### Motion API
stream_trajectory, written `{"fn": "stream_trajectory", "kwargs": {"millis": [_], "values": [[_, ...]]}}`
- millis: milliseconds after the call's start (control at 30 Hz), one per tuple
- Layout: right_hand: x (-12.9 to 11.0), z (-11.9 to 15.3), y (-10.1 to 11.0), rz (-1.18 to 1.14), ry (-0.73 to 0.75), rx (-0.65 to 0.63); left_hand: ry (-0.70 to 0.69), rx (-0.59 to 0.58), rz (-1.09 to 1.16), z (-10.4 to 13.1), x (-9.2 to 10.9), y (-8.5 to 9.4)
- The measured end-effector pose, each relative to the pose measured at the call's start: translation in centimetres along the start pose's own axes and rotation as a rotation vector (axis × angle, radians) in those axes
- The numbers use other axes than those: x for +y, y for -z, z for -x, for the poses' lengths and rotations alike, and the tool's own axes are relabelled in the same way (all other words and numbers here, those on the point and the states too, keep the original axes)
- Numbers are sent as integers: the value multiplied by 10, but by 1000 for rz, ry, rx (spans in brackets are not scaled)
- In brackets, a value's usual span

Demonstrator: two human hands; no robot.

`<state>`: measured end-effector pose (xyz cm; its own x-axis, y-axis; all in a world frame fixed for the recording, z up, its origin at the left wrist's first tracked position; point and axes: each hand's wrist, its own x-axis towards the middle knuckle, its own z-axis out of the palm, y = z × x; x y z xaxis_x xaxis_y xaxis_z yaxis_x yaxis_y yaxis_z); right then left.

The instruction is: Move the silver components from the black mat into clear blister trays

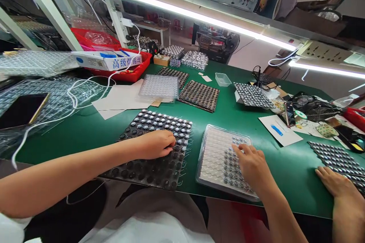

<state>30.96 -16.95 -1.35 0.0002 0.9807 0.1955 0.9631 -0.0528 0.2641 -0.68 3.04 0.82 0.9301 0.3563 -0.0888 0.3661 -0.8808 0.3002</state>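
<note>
My left hand (159, 144) is closed over a black tray (154, 171) with rows of small round metal parts (155, 118); what its fingers hold is hidden. Thin wires stick out along that tray's right edge. To the right lies a clear plastic tray with a white honeycomb surface (212, 152), partly filled with round metal parts (228, 168) on its right side. My right hand (249, 157) is over those parts, its thumb and forefinger close together at the tray; whatever is between the fingertips is too small to make out.
Another person's hand (333, 182) rests at the far right by a tray of metal parts (338, 157). Behind stand stacked brown trays (199, 95), a clear tray (159, 86), a small clear box (222, 79) and a red basket (144, 66). A white cable (72, 98) crosses the left side.
</note>
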Motion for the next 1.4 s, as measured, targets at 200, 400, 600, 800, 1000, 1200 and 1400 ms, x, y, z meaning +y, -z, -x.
{"fn": "stream_trajectory", "kwargs": {"millis": [200,400,600,800,1000,1200,1400], "values": [[-7,25,-8,-219,14,228,-18,-22,-27,-3,0,2],[-32,36,-9,-365,19,302,-13,-69,-66,-6,1,3],[-47,42,-8,-430,2,287,-40,40,-129,0,-1,-11],[-53,41,-3,-461,-5,326,-46,128,-206,10,2,-24],[-43,47,7,-498,-129,356,-2,269,99,6,9,-13],[-32,46,6,-492,-281,400,-121,273,296,-77,57,-12],[-31,54,2,-505,-282,379,-45,-6,323,-167,100,-37]]}}
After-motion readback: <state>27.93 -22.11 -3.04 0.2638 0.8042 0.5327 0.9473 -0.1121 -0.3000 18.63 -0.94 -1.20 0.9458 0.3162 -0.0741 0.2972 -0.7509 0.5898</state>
